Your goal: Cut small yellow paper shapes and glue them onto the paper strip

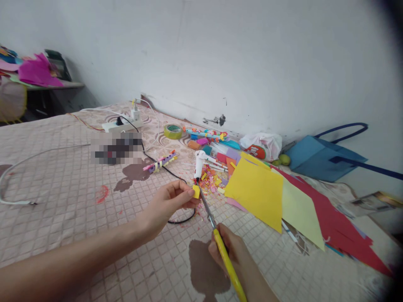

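Note:
My left hand (173,196) pinches a small yellow piece of paper (195,191) between thumb and fingers. In my right hand (231,247) is a pair of scissors (207,206) with a long yellow handle, seen nearly edge-on; the blades point up toward the right side of the paper piece. Whether the blades touch the paper I cannot tell. Just beyond stands a white glue gun (199,162), its dark nozzle down close to the paper piece. Small paper scraps (211,179) in several colours lie beside it.
Yellow (256,188) and red sheets (327,209) lie at right, near a blue bag (324,157). Behind are a tape roll (173,131) and a plastic bag (262,144). A decorated purple strip (161,162), black cord (182,222) and power strip (121,124) lie left.

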Tool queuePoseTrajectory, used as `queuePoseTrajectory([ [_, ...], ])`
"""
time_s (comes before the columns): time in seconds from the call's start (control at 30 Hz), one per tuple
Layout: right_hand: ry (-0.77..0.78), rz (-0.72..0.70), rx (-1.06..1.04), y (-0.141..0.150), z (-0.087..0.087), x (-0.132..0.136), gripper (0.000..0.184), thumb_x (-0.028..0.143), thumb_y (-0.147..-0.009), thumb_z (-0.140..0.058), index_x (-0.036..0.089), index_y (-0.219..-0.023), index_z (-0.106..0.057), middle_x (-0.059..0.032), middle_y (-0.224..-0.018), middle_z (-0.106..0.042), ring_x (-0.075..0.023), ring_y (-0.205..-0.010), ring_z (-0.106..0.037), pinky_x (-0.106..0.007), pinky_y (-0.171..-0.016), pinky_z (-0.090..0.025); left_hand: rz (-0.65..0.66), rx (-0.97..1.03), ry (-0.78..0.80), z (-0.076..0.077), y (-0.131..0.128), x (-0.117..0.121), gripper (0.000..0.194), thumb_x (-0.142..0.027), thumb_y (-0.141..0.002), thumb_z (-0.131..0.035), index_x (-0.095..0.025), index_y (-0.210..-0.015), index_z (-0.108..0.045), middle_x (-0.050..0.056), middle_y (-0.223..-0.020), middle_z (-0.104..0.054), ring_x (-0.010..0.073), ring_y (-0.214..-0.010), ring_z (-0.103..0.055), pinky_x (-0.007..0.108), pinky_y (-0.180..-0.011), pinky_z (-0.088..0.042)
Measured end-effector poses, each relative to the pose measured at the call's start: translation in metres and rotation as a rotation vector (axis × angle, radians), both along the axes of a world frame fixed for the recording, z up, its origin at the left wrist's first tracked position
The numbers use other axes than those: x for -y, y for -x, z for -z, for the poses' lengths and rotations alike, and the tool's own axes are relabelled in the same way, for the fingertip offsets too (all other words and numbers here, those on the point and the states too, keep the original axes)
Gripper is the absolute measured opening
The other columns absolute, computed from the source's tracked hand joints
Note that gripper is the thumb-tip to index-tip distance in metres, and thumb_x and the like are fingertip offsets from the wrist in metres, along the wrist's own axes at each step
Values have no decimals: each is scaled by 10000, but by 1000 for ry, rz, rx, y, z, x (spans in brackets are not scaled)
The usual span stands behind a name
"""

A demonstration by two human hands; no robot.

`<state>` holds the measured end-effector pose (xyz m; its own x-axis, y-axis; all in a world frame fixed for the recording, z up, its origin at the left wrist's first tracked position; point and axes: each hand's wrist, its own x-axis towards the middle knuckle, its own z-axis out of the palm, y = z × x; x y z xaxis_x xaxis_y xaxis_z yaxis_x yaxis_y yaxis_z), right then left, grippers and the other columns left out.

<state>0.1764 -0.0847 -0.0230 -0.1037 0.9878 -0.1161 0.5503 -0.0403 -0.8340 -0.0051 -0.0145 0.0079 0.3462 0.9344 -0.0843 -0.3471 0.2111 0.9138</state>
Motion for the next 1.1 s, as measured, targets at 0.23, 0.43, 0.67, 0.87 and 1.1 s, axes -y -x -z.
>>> queuePoseTrajectory([
  [0.23,-16,-6,3,0,-1,0,239,377,-738,-494,204,-643,-358,70,-522,-330,-69,-464,-289,-190,-430,-247,0,13,-11,1,0,0,178,-308,-766,-626,-154,-758,-538,24,-742,-656,136,-723,-620,294,-749,-481],
  [0.43,-20,-10,39,-1,-2,1,248,386,-744,-483,205,-635,-355,63,-511,-346,-78,-473,-317,-199,-435,-242,1,19,-5,-1,0,-1,186,-313,-756,-633,-153,-743,-540,21,-727,-653,133,-704,-620,292,-742,-487],
  [0.67,-10,-25,9,-6,10,-1,305,453,-753,-508,208,-643,-362,67,-494,-356,-75,-447,-326,-193,-410,-230,-5,12,-13,-1,0,-2,196,-327,-765,-624,-148,-753,-547,34,-744,-657,139,-708,-622,290,-726,-489],
  [0.87,-23,-15,24,-5,6,0,243,378,-757,-493,206,-646,-362,69,-519,-342,-74,-459,-315,-198,-431,-237,-7,21,-21,0,0,-2,189,-317,-775,-619,-146,-767,-538,36,-748,-664,134,-704,-624,280,-719,-493],
  [1.1,3,-42,35,-5,3,-1,239,365,-759,-492,211,-639,-353,65,-518,-349,-78,-463,-330,-200,-435,-254,10,-4,-43,-2,2,-3,184,-314,-794,-600,-147,-770,-527,44,-760,-681,141,-708,-638,284,-713,-501],
])
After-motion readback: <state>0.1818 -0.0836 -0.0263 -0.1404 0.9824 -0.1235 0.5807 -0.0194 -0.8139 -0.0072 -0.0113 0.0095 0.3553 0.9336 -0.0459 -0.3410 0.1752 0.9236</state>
